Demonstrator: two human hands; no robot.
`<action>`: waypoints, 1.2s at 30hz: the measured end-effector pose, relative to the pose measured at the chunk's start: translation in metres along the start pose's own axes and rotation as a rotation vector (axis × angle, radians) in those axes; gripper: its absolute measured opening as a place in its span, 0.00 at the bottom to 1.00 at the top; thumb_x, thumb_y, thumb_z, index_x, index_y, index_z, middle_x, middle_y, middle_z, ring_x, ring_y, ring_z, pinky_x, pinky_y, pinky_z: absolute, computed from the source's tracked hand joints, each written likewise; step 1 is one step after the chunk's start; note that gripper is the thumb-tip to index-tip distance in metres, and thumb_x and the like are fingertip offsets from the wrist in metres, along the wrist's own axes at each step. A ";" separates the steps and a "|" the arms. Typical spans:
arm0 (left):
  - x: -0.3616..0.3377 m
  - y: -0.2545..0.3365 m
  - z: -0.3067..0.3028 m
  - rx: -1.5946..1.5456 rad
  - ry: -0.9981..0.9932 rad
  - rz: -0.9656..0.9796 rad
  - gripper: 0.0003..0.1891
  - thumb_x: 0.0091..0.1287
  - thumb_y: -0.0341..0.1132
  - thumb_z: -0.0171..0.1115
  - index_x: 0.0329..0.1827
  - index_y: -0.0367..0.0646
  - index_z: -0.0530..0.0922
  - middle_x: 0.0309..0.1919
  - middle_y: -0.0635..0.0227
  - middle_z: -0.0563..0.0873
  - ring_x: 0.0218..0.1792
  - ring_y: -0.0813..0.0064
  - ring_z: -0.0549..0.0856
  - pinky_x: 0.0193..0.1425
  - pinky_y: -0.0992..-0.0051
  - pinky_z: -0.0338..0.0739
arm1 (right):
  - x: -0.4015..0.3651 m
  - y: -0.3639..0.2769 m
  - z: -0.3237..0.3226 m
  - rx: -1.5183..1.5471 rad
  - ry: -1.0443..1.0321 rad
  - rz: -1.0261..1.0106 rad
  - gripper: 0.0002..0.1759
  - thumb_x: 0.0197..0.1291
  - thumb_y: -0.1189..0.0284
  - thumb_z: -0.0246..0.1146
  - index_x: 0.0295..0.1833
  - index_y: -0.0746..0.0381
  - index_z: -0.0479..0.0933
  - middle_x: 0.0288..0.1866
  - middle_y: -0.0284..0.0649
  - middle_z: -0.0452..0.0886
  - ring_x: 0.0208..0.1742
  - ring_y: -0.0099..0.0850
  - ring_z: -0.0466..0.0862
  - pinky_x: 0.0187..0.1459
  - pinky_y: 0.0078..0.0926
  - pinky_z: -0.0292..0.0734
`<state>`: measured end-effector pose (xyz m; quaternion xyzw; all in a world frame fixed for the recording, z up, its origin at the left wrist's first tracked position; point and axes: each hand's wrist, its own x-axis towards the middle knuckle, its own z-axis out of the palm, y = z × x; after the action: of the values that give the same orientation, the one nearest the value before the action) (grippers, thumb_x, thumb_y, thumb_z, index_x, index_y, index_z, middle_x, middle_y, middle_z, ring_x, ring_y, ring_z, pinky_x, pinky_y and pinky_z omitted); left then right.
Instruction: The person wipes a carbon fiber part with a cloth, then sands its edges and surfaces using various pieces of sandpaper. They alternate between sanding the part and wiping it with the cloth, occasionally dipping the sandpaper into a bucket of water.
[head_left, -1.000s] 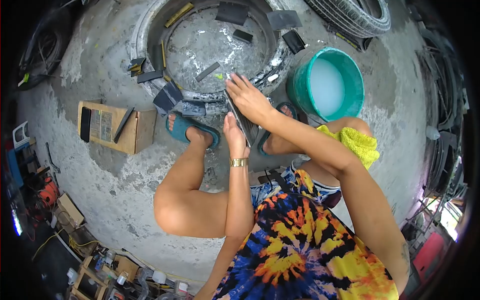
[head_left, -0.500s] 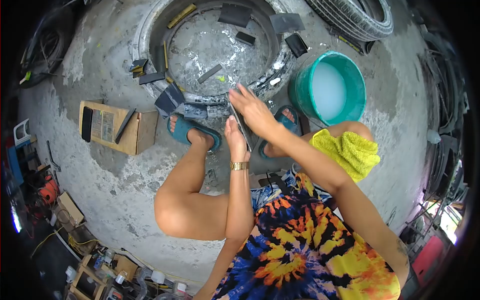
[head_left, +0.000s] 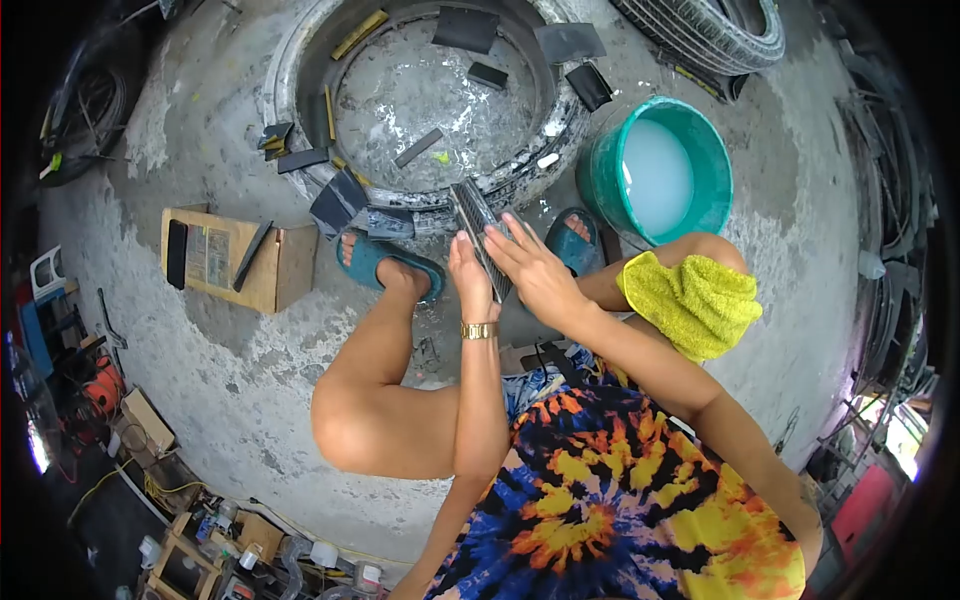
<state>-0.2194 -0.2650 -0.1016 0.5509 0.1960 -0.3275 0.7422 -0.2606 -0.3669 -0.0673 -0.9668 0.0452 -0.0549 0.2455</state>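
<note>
A ribbed panel [head_left: 474, 208] rubbed by hand
Left hand [head_left: 470, 272] fingers clasped on it, right hand [head_left: 537, 277] fingers flat — best stroked along the ribs.

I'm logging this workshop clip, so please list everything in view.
ribbed dark rectangular panel: one, dark grey, held between the hands above the feet
teal plastic bucket: one, teal, milky liquid inside, on the floor at right
fluffy yellow towel: one, yellow, over the right knee
whitened flat-lying tyre: one, grey-white, ahead of the feet
dark flat pieces: several, black-grey, on and inside that tyre
black treaded tyre: one, black, top right
cardboard box: one, brown, left of the feet
teal sandals: two, teal, on the feet
gold wristwatch: one, gold, left wrist
left hand: grips the panel's near end
right hand: open, flat on the panel
</note>
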 end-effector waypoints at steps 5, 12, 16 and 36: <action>0.006 -0.008 -0.002 -0.023 0.023 -0.001 0.17 0.78 0.42 0.45 0.53 0.37 0.75 0.43 0.66 0.83 0.42 0.79 0.81 0.48 0.76 0.74 | 0.033 0.015 0.021 -0.191 -0.013 -0.017 0.25 0.57 0.73 0.55 0.60 0.72 0.72 0.68 0.50 0.69 0.74 0.50 0.61 0.72 0.48 0.58; 0.008 -0.010 -0.004 -0.033 -0.029 0.004 0.18 0.77 0.42 0.46 0.53 0.36 0.76 0.44 0.67 0.83 0.43 0.78 0.80 0.49 0.76 0.74 | 0.016 0.014 0.012 -0.081 -0.006 -0.029 0.26 0.56 0.77 0.53 0.61 0.72 0.72 0.69 0.49 0.69 0.74 0.51 0.60 0.73 0.44 0.58; 0.006 -0.008 -0.004 0.002 -0.012 0.063 0.19 0.77 0.43 0.45 0.55 0.36 0.75 0.45 0.66 0.83 0.42 0.79 0.81 0.47 0.76 0.75 | 0.017 0.010 0.016 0.006 0.030 0.044 0.25 0.55 0.78 0.53 0.61 0.72 0.72 0.69 0.50 0.69 0.74 0.52 0.60 0.73 0.44 0.58; -0.050 0.049 -0.034 -0.441 -0.307 -0.065 0.14 0.77 0.43 0.48 0.50 0.44 0.77 0.41 0.71 0.86 0.39 0.78 0.84 0.44 0.74 0.79 | 0.018 0.035 0.009 -0.162 0.009 0.006 0.40 0.56 0.72 0.59 0.75 0.57 0.56 0.74 0.45 0.62 0.77 0.43 0.57 0.74 0.57 0.46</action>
<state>-0.2184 -0.2109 -0.0456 0.3131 0.1654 -0.3804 0.8543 -0.2436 -0.3950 -0.0905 -0.9831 0.0535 -0.0546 0.1666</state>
